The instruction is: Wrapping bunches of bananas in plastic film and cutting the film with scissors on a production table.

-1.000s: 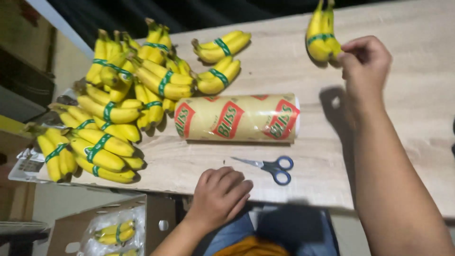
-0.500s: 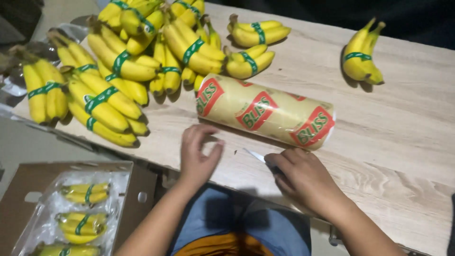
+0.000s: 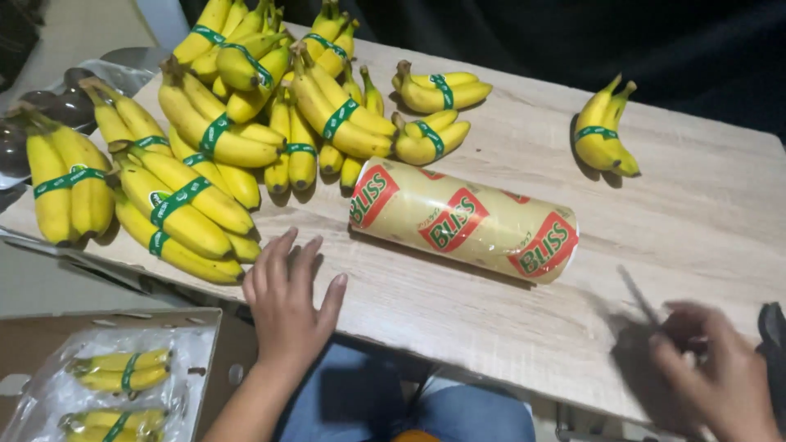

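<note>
My left hand lies flat with fingers spread on the front edge of the wooden table, just right of a big pile of yellow banana bunches bound with green bands. My right hand is blurred at the lower right, closed around scissors whose thin dark blade sticks up and to the left. A roll of clear wrap with red and green labels lies on its side between the hands. One banana bunch sits apart at the far right.
Below the table's left front stands a cardboard box holding bagged banana bunches. A dark object shows at the right edge. Behind the table the background is dark.
My right hand has left the lone bunch, taken the scissors from the table front and swung far right. My left hand has slid left toward the banana pile and opened flat.
</note>
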